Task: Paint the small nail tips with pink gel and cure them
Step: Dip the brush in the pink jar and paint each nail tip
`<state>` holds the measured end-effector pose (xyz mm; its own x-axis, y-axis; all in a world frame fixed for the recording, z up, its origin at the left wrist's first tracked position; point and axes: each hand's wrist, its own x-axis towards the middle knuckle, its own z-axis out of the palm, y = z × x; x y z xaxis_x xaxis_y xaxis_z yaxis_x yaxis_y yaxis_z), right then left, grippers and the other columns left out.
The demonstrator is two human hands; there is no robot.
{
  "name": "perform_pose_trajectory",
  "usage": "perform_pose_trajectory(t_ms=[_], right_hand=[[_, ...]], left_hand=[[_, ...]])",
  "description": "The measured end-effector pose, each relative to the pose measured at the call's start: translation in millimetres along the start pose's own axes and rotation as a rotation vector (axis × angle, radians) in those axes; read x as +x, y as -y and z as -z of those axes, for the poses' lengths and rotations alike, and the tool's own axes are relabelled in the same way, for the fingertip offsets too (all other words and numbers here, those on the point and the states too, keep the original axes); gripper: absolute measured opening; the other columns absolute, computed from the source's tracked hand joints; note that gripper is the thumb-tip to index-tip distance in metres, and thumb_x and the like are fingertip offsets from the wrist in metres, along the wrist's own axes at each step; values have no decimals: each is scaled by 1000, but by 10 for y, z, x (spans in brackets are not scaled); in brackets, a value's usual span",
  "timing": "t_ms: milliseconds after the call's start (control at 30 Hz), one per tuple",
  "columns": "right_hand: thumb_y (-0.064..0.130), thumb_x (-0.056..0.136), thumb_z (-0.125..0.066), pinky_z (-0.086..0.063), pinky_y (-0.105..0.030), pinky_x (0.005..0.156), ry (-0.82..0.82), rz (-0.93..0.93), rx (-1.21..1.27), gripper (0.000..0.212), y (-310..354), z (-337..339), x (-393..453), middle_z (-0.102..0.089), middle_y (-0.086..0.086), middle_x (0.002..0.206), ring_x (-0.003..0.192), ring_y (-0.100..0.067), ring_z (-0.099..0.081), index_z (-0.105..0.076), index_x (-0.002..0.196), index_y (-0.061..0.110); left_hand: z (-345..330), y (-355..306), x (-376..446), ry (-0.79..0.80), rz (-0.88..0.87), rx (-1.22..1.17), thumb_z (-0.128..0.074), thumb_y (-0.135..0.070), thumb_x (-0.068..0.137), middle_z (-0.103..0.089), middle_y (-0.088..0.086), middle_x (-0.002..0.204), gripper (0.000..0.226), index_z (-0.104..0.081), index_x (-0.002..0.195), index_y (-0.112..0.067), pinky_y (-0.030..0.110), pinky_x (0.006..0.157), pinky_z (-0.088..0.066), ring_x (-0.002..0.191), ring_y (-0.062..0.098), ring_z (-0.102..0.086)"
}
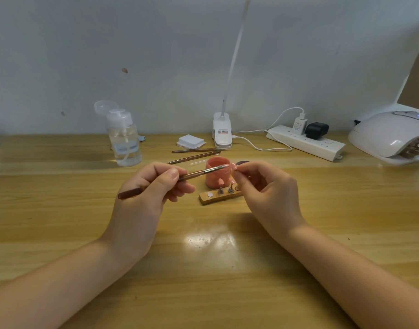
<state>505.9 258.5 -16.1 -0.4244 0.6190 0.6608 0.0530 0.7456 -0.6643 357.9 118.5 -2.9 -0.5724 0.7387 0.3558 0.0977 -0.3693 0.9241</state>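
Pink-tipped brush (170,179) pinched in left hand (154,186), right hand (263,184) pinching nail tip (232,166)

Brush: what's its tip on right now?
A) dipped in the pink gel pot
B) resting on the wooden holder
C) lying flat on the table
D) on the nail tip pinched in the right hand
D: the left hand holds the brush with its bristles against the small nail tip pinched by the right hand, above and in front of the pink gel pot.
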Motion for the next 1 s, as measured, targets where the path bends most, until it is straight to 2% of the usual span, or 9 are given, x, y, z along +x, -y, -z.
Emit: perform_pose_trajectory(t_ms=[67, 167, 300, 433, 500, 633, 833, 1000], right_hand=[[7, 84, -70, -53, -37, 65, -2, 5, 1, 12, 1, 0, -2, -69, 2, 80, 69, -13, -63, -71, 95, 13], [7, 84, -71, -53, -37, 65, 0, 4, -6, 12, -6, -2, -4, -69, 2, 80, 69, -13, -63, -72, 94, 13], [7, 84, -70, -53, -39, 65, 1, -9, 0, 10, -16, -3, -3, -69, 1, 79, 69, -15, -63, -72, 93, 12], [7, 84, -71, -53, -40, 65, -5, -21, 10, 11, -16, -8, -5, -69, 1, 80, 70, -16, -64, -72, 93, 12], [7, 84, -71, -53, -41, 65, -2, -17, 3, 11, -16, -14, -8, -69, 1, 80, 70, -16, -63, -72, 93, 13], [8, 85, -71, -53, -41, 65, -29, -45, 32, 10, -23, -17, -2, -70, 2, 78, 69, -17, -64, -72, 93, 14], [9, 85, -70, -54, -43, 65, -5, -54, 29, 11, -23, -31, -7, -70, 1, 78, 69, -19, -65, -72, 94, 14], [12, 85, -70, -55, -43, 66, -10, -96, 64, 11, -10, -26, -7, -71, 2, 79, 70, -17, -66, -72, 95, 16]], left_hand=[[-8, -17, -5, 25, 4, -43, -55, -22, 83, -71, 8, 77, 22, -76, 80, -23, 21, 64, -52, 76, 19, -67], [-33, -29, -12, 40, 26, -16, -65, -24, 84, -72, 11, 78, 12, -76, 80, -23, 24, 66, -51, 76, 19, -67], [-16, -8, 6, -15, 24, 24, -57, -19, 89, -73, 12, 79, 21, -75, 80, -20, 30, 69, -48, 77, 20, -67], [-19, -32, -9, 8, 14, -34, -62, -24, 87, -72, 10, 79, 15, -76, 81, -21, 21, 64, -52, 77, 19, -68], [-28, -29, -13, 21, 19, -18, -63, -26, 86, -72, 10, 79, 14, -76, 81, -21, 21, 65, -53, 77, 20, -68], [-17, 4, 4, -30, 26, 35, -53, -13, 95, -72, 10, 77, 29, -75, 78, -22, 28, 68, -49, 75, 19, -67], [-35, -29, 7, 47, 55, -114, -65, -19, 84, -71, 12, 77, 11, -75, 81, -16, 21, 63, -53, 75, 20, -67], [-13, -3, 29, -11, 77, -75, -57, -17, 84, -71, 11, 76, 17, -72, 84, -11, 21, 63, -53, 74, 18, -67]])
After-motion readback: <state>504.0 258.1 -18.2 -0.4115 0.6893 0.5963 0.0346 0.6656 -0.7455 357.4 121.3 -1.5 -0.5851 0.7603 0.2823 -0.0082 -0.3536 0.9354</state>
